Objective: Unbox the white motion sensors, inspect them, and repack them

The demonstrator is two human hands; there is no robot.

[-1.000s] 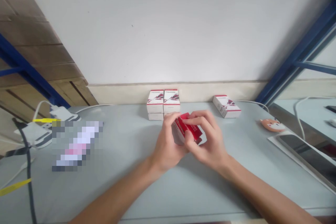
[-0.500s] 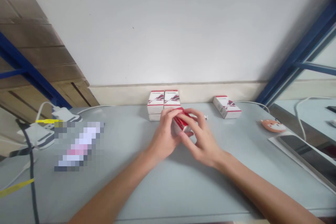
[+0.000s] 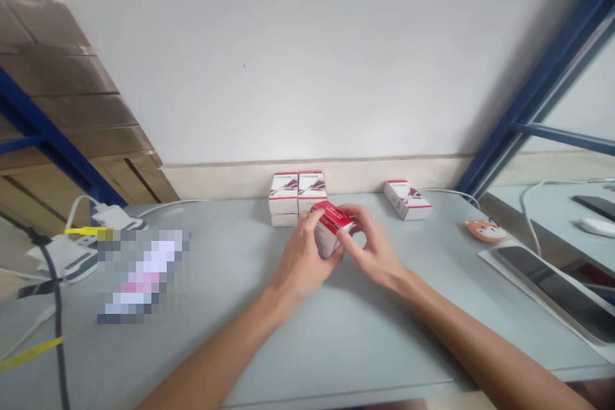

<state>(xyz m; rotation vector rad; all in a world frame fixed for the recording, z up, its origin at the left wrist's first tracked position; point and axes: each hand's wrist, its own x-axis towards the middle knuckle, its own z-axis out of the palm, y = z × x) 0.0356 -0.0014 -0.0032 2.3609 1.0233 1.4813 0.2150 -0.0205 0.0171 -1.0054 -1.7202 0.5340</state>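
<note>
A small red and white box (image 3: 331, 224) is held between both hands above the grey table (image 3: 336, 346). My left hand (image 3: 302, 253) grips its left side and lower part, fingers wrapped round it. My right hand (image 3: 372, 246) holds the right side, with the thumb on the front and the fingers behind. The red face of the box is turned up. Just behind my left hand stand stacked white boxes (image 3: 284, 192) with red edges, side by side against the wall. A similar box (image 3: 408, 200) lies on its own farther right.
At the left are a power strip with white plugs (image 3: 81, 256), a black cable (image 3: 58, 327) and a blurred-out object (image 3: 144, 275). On the right lie an orange animal-shaped item (image 3: 485, 230) and a dark phone-like slab (image 3: 557, 291). Blue metal posts frame both sides.
The box has tilted so that its red face shows more, and the fingers of my right hand have moved off its top to the far side. The view has shifted slightly.
</note>
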